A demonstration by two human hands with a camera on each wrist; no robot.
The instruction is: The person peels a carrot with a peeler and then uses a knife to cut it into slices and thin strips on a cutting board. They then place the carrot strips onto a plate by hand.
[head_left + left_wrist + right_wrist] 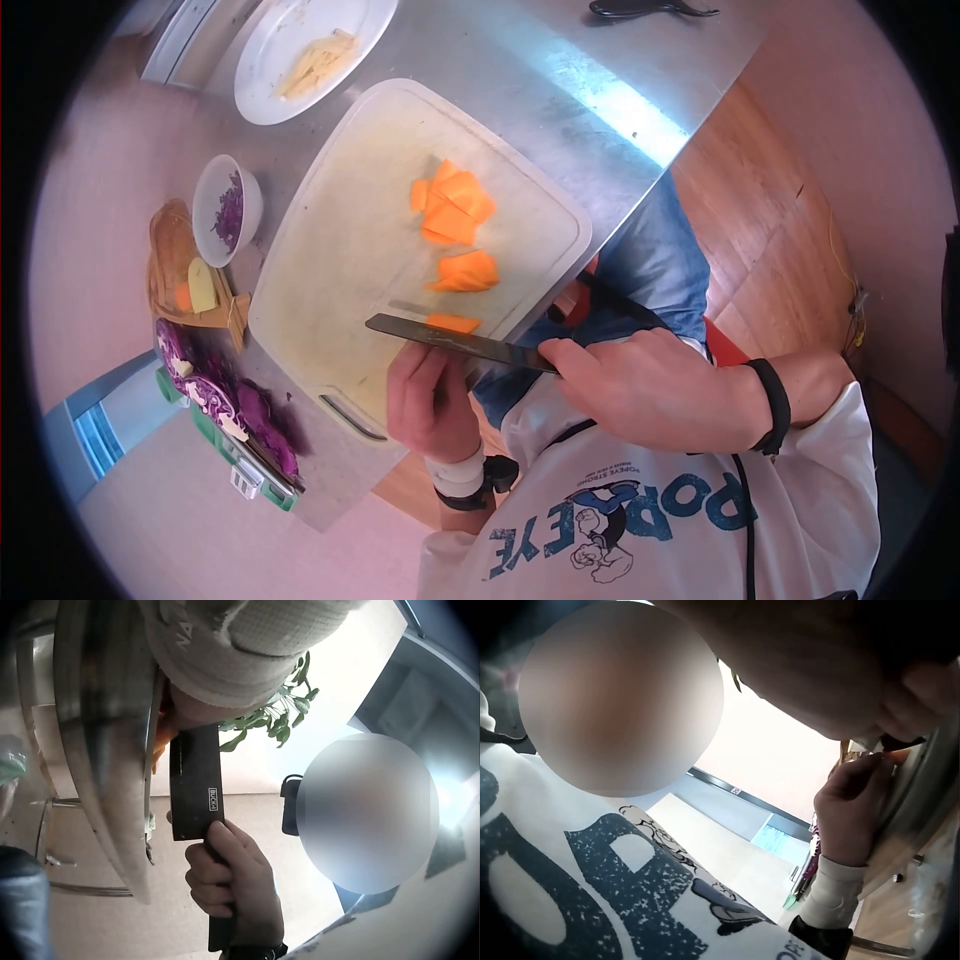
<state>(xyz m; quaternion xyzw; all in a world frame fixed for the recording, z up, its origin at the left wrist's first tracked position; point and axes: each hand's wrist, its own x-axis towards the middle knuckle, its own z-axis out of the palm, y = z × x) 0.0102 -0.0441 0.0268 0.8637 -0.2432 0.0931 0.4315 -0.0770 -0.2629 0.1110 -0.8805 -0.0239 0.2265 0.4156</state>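
Note:
My right hand (660, 390) grips a black cleaver-like kitchen knife (470, 343) by its handle, the blade lying across the near side of a white cutting board (330, 230). Against the blade, the curled fingers of my left hand (432, 400) hold down a carrot piece (453, 323), mostly hidden by knife and fingers. In the left wrist view, orange carrot (160, 739) shows beside the broad blade (196, 780). Farther up the board lie a small stack of carrot slices (467, 271) and a looser pile of flat carrot slices (452, 205).
Beyond the board stand a white plate (255, 90) of pale strips and a white bowl (250, 205) of shredded purple cabbage. Left are a wooden basket (170, 250) with a peeled potato and cut purple cabbage (215, 395). A black utensil (650, 8) lies at the far edge.

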